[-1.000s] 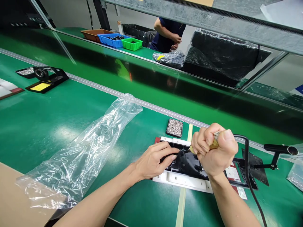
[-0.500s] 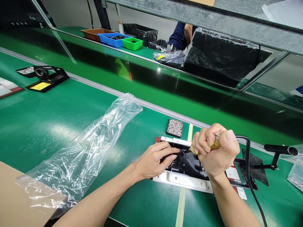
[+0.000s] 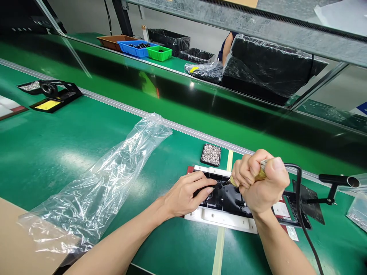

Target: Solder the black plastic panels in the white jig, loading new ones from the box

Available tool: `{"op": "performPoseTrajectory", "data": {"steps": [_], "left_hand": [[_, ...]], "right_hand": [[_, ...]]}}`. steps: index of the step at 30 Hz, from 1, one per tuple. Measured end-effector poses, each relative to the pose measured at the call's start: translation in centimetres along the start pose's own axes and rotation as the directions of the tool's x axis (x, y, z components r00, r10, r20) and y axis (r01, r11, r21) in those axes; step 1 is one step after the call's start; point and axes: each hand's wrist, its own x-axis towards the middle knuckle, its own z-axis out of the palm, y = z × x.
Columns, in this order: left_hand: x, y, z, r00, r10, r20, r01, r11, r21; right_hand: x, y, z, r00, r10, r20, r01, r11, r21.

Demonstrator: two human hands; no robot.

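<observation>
1. The fingers (image 3: 250,168) of the right hand (image 3: 262,185) are curled into a tight fist around the yellowish handle of a corded tool (image 3: 259,175), its dark tip angled down and to the left onto a black part (image 3: 229,198).
2. The left hand (image 3: 186,194) lies flat on the left end of that part, fingers (image 3: 205,182) loosely bent and pressing on it, gripping nothing; the fingertips sit just beside the tool tip.
3. The black part rests in a white frame (image 3: 220,219) on the green counter (image 3: 57,152), straddling a pale yellow stripe.
4. The tool's black cord (image 3: 299,214) loops off the fist and drops toward the near right edge.
5. Just beyond the frame sits a small black tray of screws (image 3: 211,154) (they read only as silvery specks).
6. To the left, a crumpled clear plastic bag (image 3: 109,183) stretches across the counter.
7. To the right stands a black tool stand (image 3: 332,187) with a metal tube.
8. At far left is a second black stand with a yellow pad (image 3: 51,95).
9. Beyond the raised belt stand brown, blue and green bins (image 3: 137,46) and black bagged bundles (image 3: 269,68); another person's arm (image 3: 226,47) shows behind them.
</observation>
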Motion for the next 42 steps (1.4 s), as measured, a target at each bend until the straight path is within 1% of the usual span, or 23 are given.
{"op": "performPoseTrajectory", "data": {"steps": [6, 27, 34, 39, 42], "left_hand": [[-0.05, -0.06, 0.05, 1.0, -0.003, -0.001, 0.003, 1.0, 0.006], [-0.08, -0.12, 0.06, 1.0, -0.004, 0.001, 0.004, 1.0, 0.001], [0.0, -0.04, 0.04, 1.0, 0.0, -0.005, 0.0, 1.0, 0.005], [0.0, -0.01, 0.02, 1.0, -0.009, 0.0, 0.009, 1.0, -0.001], [-0.01, -0.01, 0.01, 1.0, -0.011, 0.005, 0.011, 1.0, -0.009]], "right_hand": [[0.03, -0.04, -0.16, 1.0, -0.003, 0.027, 0.004, 1.0, -0.016], [0.16, -0.18, -0.12, 1.0, 0.007, 0.007, -0.007, 1.0, -0.014], [0.2, -0.11, -0.34, 0.998, -0.026, 0.062, 0.028, 0.999, -0.042], [0.21, -0.08, -0.33, 0.998, -0.026, 0.057, 0.029, 0.999, -0.043], [0.21, -0.05, -0.28, 0.999, -0.02, 0.034, 0.021, 0.999, -0.024]]}}
